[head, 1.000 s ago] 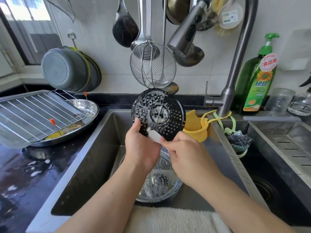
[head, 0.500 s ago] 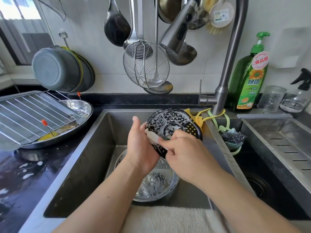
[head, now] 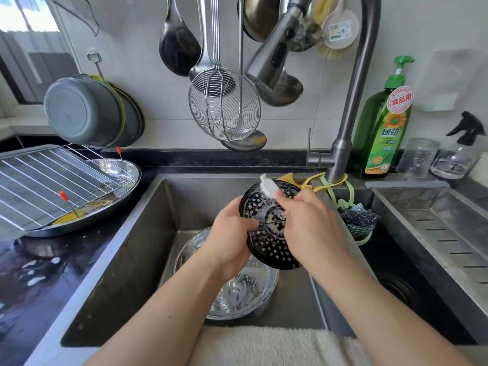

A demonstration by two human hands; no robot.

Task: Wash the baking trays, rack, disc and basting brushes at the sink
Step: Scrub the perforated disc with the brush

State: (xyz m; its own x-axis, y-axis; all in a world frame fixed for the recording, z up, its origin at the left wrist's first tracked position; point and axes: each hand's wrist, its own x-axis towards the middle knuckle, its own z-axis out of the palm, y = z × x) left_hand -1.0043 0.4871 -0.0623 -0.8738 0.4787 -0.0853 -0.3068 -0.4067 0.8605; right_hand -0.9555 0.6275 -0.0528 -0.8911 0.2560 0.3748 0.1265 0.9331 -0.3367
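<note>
Over the sink (head: 163, 233), the left hand (head: 232, 233) is gripping the soapy perforated black disc (head: 266, 244) by its edge while the right hand (head: 309, 225) is pinching a white scrubber (head: 268, 186) against it; suds could be loosening that grip, dropping the disc onto the steel colander (head: 237, 299) below.

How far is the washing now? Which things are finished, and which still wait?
Nothing looks finished. In hand: the left hand holds the soapy black perforated disc over the sink while the right hand scrubs it with a white brush. Left: the wire rack and round metal tray wait on the counter, yellow residue showing.
</note>
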